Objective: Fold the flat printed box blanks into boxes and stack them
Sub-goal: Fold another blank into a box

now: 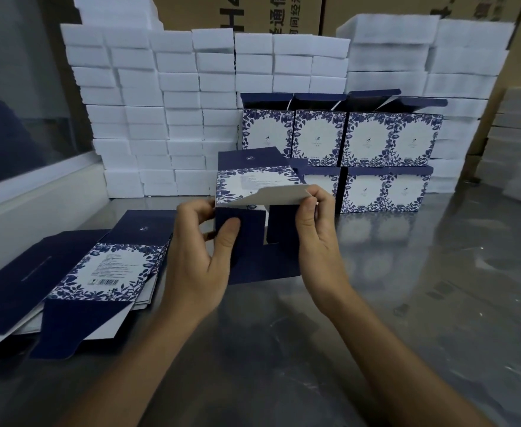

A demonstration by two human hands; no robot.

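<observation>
Head view, item 1: we are holding a part-folded box blank [253, 241] above the steel surface [407, 303], approx. centre. Left hand [197, 257] grip is grasping its navy side flap, thumb pressing on it. Right hand [317, 229] grip is pinching the grey inner flap by its edge. Item 2: flat blanks pile [77, 278] is lying at left. Item 3: finished boxes [376, 155] are standing stacked in two tiers behind, w/ white foam blocks [160, 118] at rear.

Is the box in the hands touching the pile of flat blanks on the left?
Apart. The head view shows bare table and the left hand between the box and the pile of flat blanks.
</observation>
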